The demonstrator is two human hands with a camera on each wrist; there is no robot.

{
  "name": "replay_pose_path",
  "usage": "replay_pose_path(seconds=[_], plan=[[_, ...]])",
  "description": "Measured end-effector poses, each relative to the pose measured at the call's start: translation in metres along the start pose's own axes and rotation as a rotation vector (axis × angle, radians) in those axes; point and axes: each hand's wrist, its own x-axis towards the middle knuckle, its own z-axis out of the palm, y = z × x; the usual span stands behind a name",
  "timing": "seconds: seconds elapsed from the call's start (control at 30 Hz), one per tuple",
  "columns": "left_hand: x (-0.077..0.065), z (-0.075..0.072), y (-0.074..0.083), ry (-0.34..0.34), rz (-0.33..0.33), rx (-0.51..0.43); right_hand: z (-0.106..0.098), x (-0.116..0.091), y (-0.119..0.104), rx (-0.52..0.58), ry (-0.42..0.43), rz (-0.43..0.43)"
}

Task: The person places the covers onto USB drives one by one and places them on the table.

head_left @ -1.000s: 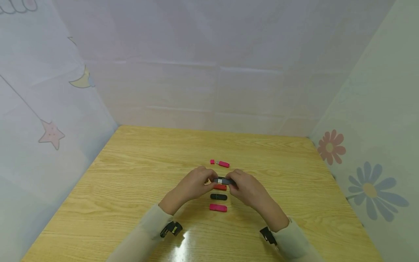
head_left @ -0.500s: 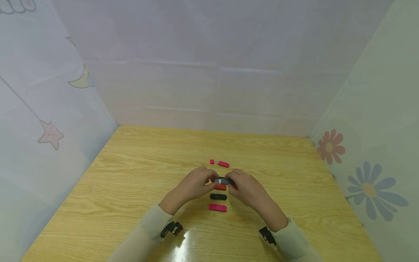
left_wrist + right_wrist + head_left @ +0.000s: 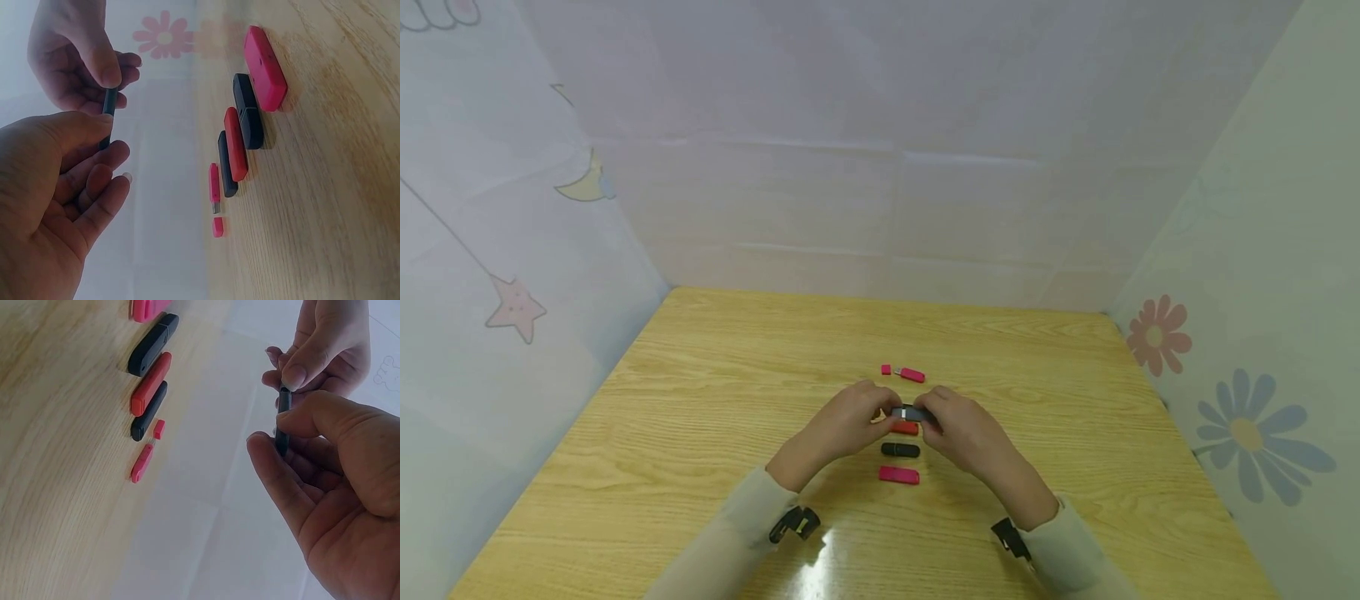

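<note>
A dark grey USB flash drive (image 3: 913, 413) is held above the table between both hands in the head view. My left hand (image 3: 844, 421) pinches its left end, and my right hand (image 3: 966, 429) pinches the right end. A short silvery strip of connector shows between the two ends. Thumb and fingertips grip the thin drive edge-on in the left wrist view; the fingers cover much of it. Below the hands lie a red USB flash drive (image 3: 906, 428) and a black one with a seam, the black USB flash drive (image 3: 900, 450).
Nearest me on the wooden table (image 3: 737, 358) lies a pink USB flash drive (image 3: 898, 475). Farther back, an uncapped pink drive (image 3: 913, 376) lies beside its small pink cap (image 3: 886, 369). Another black drive (image 3: 226, 165) lies beyond the red one. Printed cloth walls stand around the table.
The two ends of the grey USB flash drive have come closer together, and less of the silvery connector shows. Both hands stay almost in place; the drives on the table have not moved.
</note>
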Motion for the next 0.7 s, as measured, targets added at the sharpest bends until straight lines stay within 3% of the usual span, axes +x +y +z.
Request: replay_pose_path(seconds=[0.5,0.7], plan=[[0.0010,0.0028,-0.0007,0.011,0.033,0.047,-0.0005,0.0014,-0.0026,-0.028,0.008,-0.025],[0.0015,0.0030,-0.0004,0.007,0.016,0.041,-0.0012,0.0018,-0.0035,-0.027,0.003,-0.025]])
